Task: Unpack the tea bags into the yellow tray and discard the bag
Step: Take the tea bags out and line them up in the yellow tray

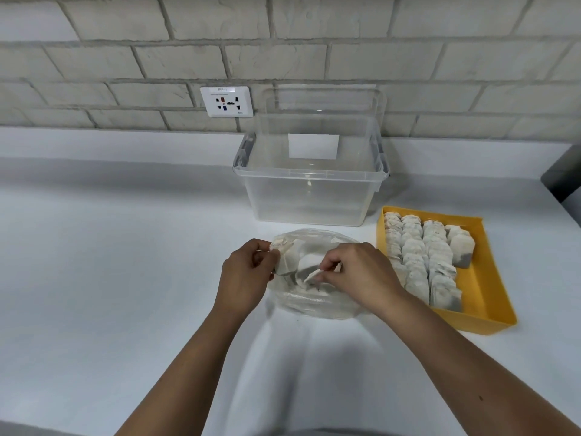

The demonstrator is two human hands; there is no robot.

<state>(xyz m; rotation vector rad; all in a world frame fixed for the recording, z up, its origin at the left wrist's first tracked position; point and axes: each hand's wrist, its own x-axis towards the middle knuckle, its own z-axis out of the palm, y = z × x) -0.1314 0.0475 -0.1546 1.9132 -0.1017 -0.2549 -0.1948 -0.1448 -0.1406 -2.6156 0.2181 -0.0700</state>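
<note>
left hand [248, 272] pinching tea-bag clump [284, 256] at left edge of plastic bag [314, 308] | right hand [355, 272] pinching single tea bag [314, 275] inside it | yellow tray [490, 297] just right of bag, long axis running away, rows mostly filled | right hand nearer tray
</note>
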